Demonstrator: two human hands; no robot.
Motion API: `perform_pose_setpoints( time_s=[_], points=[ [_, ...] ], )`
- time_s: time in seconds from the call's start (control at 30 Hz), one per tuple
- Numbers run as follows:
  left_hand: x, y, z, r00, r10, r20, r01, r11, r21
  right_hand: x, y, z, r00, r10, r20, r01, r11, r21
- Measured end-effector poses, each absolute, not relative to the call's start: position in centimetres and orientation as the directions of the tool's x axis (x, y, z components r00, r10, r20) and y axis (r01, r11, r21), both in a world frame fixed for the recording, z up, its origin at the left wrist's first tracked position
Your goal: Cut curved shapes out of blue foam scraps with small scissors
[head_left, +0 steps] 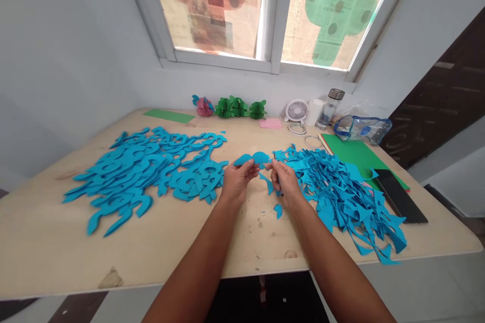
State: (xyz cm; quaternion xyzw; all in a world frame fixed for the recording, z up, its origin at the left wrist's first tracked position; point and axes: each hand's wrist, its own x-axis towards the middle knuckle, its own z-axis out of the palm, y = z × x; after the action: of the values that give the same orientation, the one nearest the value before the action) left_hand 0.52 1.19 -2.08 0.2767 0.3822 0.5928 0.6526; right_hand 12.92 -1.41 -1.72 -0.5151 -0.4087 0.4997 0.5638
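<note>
My left hand (239, 177) is closed, pinching a blue paper cut-out (260, 158) with a rounded, scalloped edge above the middle of the table. Close beside it on the right, my right hand (285, 180) is closed around a slim dark tool, mostly hidden by the fingers; its kind is not clear. The right fingertips are at the cut-out's right end. To the left lies a spread of curved blue cut-outs (131, 161), many stacked and overlapping. A heap of jagged blue paper scraps (341, 186) lies just right of my right hand. One small blue scrap (278, 210) lies nearer me.
Along the back of the wooden table (170, 257) stand green paper decorations (238, 107), a white fan (296, 111), a water bottle (330, 108) and a clear pouch (361, 129). Green sheets (352, 154) and a black flat object (401, 197) border the scrap heap.
</note>
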Motion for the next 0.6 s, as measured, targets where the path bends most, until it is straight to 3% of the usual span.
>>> perform_pose_setpoints(
  time_s=[0.3, 0.6],
  points=[
    [0.5, 1.57, -2.01, -0.072, 0.975, -0.212, -0.692, 0.104, 0.714, 12.42, -1.95, -1.85, -0.028, 0.999, -0.044, -0.121, -0.047, -0.991],
    [0.5, 1.57, -1.69, -0.147, 0.964, -0.22, -0.769, 0.028, 0.638, 12.1, -1.84, -1.89, -0.07, 0.995, -0.068, -0.115, -0.076, -0.991]
  ],
)
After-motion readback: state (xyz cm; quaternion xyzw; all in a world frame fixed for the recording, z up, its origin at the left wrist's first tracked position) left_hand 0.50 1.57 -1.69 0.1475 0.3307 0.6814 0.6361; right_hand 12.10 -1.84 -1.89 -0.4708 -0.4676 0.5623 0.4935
